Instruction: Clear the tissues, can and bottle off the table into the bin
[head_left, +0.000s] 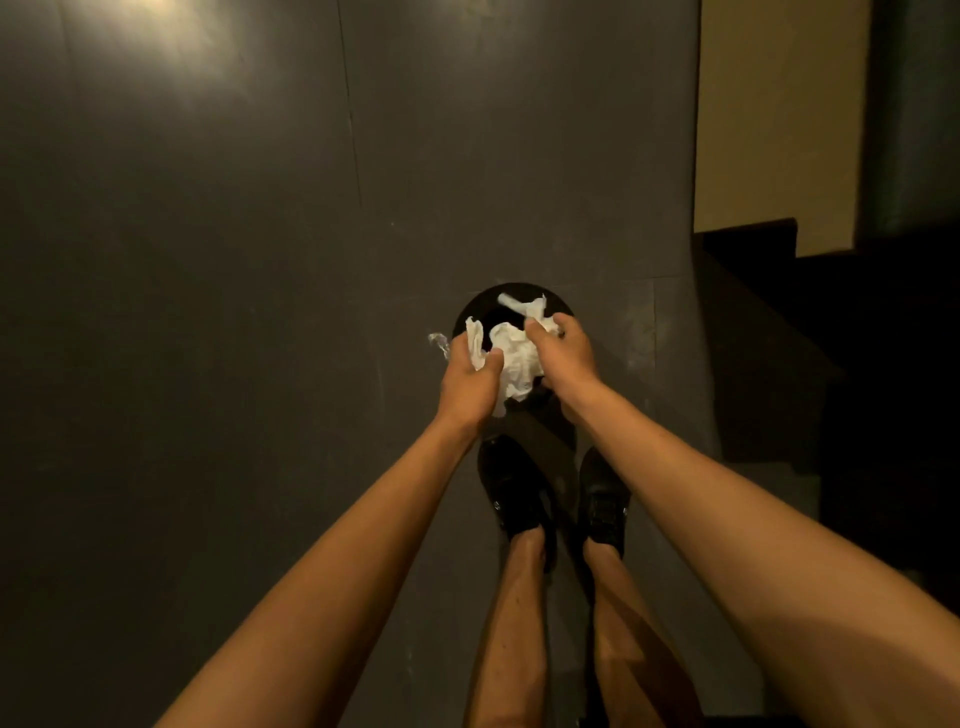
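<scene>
A round black bin (511, 296) stands on the grey floor against the wall, straight below my hands. Crumpled white tissues (514, 358) hang over its opening. My left hand (467, 379) pinches one tissue at the bin's left rim, and a bit of clear plastic (439, 343) shows past its fingers. My right hand (563, 353) grips more tissue at the right rim. No can is in view. The table is out of view.
My two feet in black shoes (511, 493) stand right behind the bin. A grey wall (260, 182) fills the left and top. A dark step or ledge (779, 338) rises to the right of the bin.
</scene>
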